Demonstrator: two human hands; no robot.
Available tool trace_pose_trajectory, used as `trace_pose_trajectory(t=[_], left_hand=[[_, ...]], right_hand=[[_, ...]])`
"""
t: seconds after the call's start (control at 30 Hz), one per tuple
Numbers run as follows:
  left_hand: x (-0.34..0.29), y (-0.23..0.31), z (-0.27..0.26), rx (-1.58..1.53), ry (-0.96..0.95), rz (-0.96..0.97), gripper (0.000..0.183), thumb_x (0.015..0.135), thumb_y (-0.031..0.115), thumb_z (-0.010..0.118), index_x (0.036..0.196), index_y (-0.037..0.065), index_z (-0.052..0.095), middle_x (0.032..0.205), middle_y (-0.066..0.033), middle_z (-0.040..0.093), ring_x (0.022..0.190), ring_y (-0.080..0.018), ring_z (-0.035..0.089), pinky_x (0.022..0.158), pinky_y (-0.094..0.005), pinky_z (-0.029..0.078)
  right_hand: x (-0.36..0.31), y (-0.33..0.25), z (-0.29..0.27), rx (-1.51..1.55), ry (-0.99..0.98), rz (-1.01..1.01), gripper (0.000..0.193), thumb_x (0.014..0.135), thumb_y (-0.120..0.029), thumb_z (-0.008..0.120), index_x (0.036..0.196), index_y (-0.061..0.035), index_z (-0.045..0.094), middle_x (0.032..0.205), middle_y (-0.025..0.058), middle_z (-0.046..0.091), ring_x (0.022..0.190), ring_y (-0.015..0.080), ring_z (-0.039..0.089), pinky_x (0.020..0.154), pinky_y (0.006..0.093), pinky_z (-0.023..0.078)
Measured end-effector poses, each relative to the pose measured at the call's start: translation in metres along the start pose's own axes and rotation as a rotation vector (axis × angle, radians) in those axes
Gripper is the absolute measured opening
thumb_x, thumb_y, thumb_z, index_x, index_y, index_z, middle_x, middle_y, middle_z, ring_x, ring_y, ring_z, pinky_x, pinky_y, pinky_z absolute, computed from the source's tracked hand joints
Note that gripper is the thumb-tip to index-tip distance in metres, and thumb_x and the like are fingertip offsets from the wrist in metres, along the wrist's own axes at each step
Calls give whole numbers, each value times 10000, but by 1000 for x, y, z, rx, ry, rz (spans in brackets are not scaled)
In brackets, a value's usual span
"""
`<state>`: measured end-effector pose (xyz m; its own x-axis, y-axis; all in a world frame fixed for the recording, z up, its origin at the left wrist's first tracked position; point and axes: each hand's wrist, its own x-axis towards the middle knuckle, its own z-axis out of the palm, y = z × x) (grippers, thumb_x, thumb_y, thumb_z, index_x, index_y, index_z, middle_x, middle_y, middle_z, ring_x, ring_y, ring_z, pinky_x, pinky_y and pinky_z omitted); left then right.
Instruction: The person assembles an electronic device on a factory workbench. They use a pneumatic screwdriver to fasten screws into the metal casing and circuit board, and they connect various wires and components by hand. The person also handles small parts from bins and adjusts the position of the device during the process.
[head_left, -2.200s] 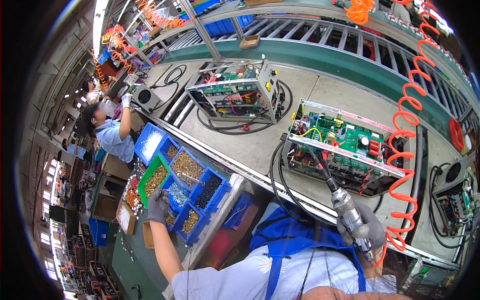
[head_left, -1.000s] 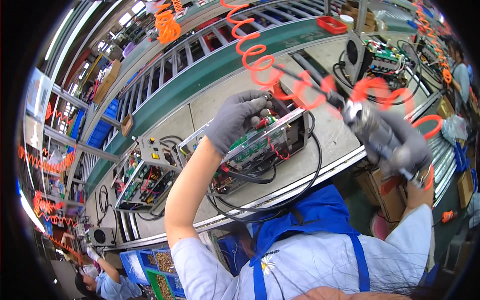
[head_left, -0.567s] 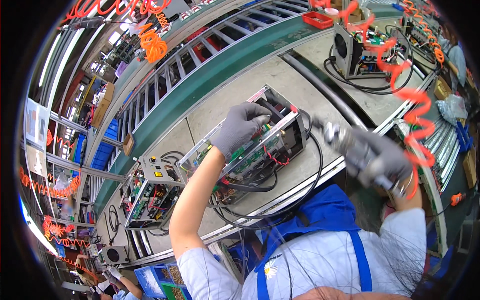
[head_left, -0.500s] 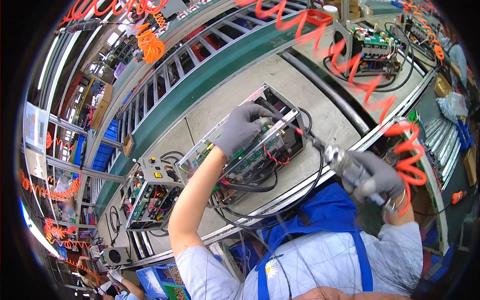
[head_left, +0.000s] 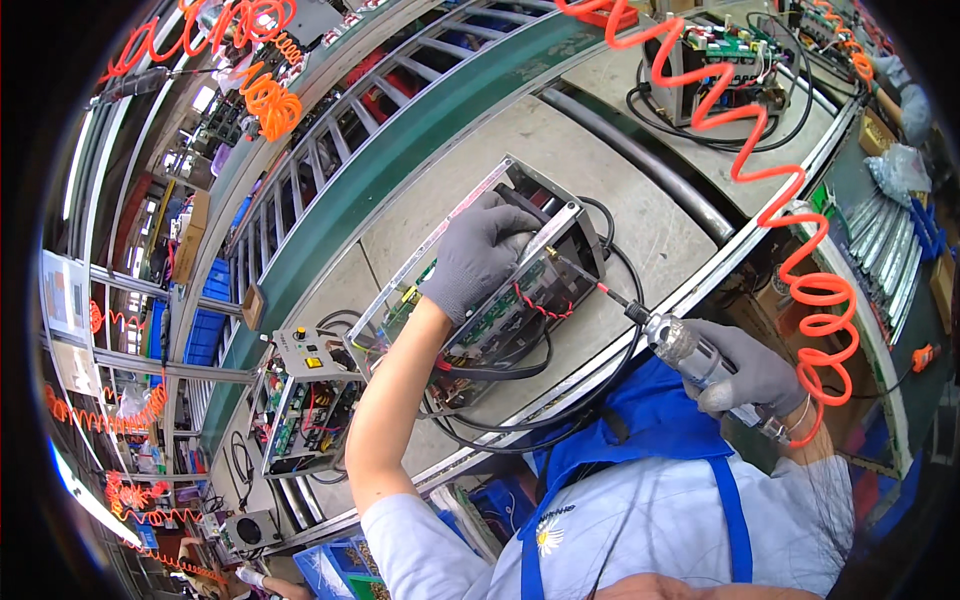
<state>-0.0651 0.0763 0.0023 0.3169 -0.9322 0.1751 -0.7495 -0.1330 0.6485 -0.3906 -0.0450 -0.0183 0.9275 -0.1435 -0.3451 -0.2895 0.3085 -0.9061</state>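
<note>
An open metal chassis (head_left: 415, 262) with green circuit boards, red wires and black cables lies tilted across the bench in front of me. My left hand (head_left: 478, 255), in a grey glove, is closed over its right part, fingers bent inside the upper rail and partly hidden. My right hand (head_left: 745, 370), gloved too, grips an air screwdriver (head_left: 685, 345) whose orange coiled hose (head_left: 825, 300) rises to the upper right. The long bit (head_left: 590, 278) points up and left, its tip at the chassis's near edge. A small brass-coloured piece shows at that tip.
To the left stands another open unit (head_left: 305, 400) with a grey panel and yellow switch. A further unit (head_left: 735, 75) sits at the far right beyond a dark roller (head_left: 640, 160). A green rail (head_left: 400, 165) and roller conveyor run behind. Blue parts bins (head_left: 335, 575) are at lower left.
The screwdriver bit has come down to the near edge of the chassis from above it. My left hand has shifted slightly left and the coiled hose has swung. The whole view has shifted a little.
</note>
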Motion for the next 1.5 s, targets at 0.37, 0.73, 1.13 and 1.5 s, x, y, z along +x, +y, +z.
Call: trace_pose_trajectory(t=[0.37,0.73,1.13,1.5], left_hand=[[-2,-7,-3,18,-43,-47,181,810,44,684,978,16,744,824,-82,614,830,-197,562,777,-336,458],[-4,-14,1,-39,3,-70,185,792,55,695,961,8,754,814,-96,670,761,-177,593,731,-323,477],[-9,-13,-10,-276,-120,-174,271,760,7,659,1016,-4,748,857,-63,653,782,-143,597,735,-287,483],[-7,-14,-11,-275,-124,-172,291,717,23,664,990,25,764,862,-93,664,784,-175,622,745,-311,496]], right_hand=[[6,-8,3,7,-32,76,815,619,-286,797,1330,-9,510,843,51,585,663,117,579,594,268,490],[12,3,21,160,-6,34,831,633,-309,794,1326,31,486,820,57,573,614,115,577,540,257,479],[14,8,47,153,63,42,809,618,-387,788,1239,25,475,797,88,585,542,136,592,484,246,479],[13,3,46,191,80,78,804,676,-435,781,1260,21,469,804,80,584,531,130,579,458,245,467]])
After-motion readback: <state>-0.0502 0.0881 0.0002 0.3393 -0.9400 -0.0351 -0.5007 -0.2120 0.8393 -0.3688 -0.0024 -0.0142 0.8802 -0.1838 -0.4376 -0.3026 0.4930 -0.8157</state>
